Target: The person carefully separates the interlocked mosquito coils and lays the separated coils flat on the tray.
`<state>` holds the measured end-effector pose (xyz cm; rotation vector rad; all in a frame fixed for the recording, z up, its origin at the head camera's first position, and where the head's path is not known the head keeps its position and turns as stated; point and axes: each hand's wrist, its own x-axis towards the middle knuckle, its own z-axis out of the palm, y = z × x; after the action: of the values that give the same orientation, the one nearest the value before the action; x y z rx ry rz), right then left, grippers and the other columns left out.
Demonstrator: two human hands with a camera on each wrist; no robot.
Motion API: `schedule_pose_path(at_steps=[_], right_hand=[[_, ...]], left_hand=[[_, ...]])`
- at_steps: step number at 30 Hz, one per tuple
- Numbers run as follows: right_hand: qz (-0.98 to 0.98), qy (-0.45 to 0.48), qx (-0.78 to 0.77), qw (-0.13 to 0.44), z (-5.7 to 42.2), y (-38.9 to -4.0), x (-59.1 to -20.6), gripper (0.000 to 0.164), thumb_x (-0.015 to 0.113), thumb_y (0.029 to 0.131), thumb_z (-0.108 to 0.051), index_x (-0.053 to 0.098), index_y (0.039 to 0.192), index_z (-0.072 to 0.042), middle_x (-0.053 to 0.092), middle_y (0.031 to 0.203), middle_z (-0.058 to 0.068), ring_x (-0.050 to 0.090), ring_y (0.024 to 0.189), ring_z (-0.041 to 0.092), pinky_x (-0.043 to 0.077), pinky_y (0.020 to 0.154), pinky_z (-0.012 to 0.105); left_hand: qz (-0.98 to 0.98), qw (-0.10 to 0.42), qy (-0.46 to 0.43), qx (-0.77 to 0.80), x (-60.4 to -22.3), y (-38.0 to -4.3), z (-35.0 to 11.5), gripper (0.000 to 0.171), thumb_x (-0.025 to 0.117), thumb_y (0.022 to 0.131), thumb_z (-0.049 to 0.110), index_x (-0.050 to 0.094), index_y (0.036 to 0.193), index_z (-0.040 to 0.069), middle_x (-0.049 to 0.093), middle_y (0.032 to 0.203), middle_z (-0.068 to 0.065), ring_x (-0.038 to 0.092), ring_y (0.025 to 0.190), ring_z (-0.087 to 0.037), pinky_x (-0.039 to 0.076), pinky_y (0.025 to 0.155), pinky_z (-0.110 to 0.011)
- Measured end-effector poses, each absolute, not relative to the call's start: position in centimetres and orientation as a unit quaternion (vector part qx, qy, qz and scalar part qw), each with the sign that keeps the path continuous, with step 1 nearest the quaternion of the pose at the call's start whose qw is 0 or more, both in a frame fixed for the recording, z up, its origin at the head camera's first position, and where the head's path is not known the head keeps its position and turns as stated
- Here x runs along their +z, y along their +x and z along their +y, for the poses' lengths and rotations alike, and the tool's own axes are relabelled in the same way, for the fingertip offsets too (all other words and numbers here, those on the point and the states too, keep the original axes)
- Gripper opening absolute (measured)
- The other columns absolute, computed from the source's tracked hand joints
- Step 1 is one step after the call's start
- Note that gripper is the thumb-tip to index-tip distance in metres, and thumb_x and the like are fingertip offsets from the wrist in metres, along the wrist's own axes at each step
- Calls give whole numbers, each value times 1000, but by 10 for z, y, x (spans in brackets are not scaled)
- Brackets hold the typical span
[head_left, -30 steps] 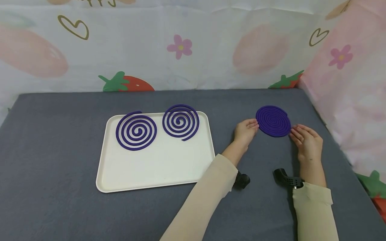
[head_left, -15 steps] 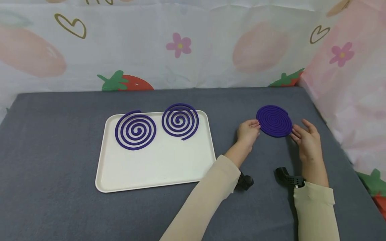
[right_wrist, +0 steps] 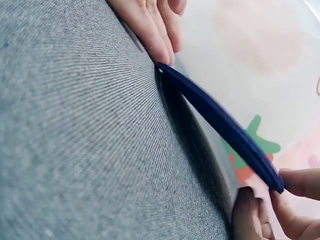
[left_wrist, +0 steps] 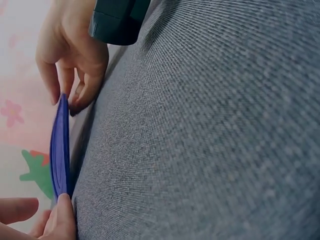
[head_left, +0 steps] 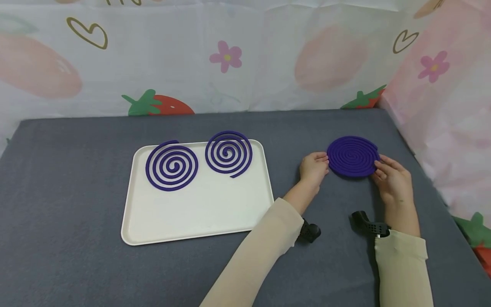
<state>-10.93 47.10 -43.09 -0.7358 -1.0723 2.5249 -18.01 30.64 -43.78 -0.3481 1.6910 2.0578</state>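
A tightly wound dark purple mosquito coil (head_left: 352, 156) spans the space between both hands at the table's right. My left hand (head_left: 314, 170) pinches its left edge at the fingertips. Thumb and fingers of my right hand (head_left: 394, 181) pinch the right edge. The right wrist view shows the coil (right_wrist: 220, 122) edge-on and tilted, low by the left hand (right_wrist: 155, 25) and raised off the cloth by the right hand (right_wrist: 295, 215). Two loosely wound spiral coils, a left one (head_left: 168, 188) and a right one (head_left: 229, 172), lie apart on a white tray (head_left: 192, 213).
Both spiral coils overhang the tray's far rim. A grey cloth (head_left: 69, 192) covers the table. Patterned curtains (head_left: 268, 55) hang behind it and at the right. A black wrist camera mount (head_left: 368, 226) sits at the right sleeve.
The right hand's index finger, lifted half a second ago, has come back to the coil, and the thumb now lies over its edge. The coil has shifted slightly right. The tray's coils stay put.
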Motion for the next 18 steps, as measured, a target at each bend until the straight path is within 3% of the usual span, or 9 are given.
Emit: schedule_pose_path(at_steps=[7,18], right_hand=[[-343,-221,903,135,466,-112,-437,21,48,87,20,55,98,3,64,85,15,67,69,25,57,59,34],[-302,-182,931,98,465,-113,-437,24,46,89,20,58,102,4,67,88,19,67,73,29,57,62,38]], left_hand=[[599,226,-95,763,-442,-178,297,30,55,83,-17,64,109,-5,68,103,-11,64,98,-22,54,81,-31],[568,240,-65,784,-447,-177,281,34,57,84,-16,60,117,-7,64,113,-15,61,107,-24,51,88,-31]])
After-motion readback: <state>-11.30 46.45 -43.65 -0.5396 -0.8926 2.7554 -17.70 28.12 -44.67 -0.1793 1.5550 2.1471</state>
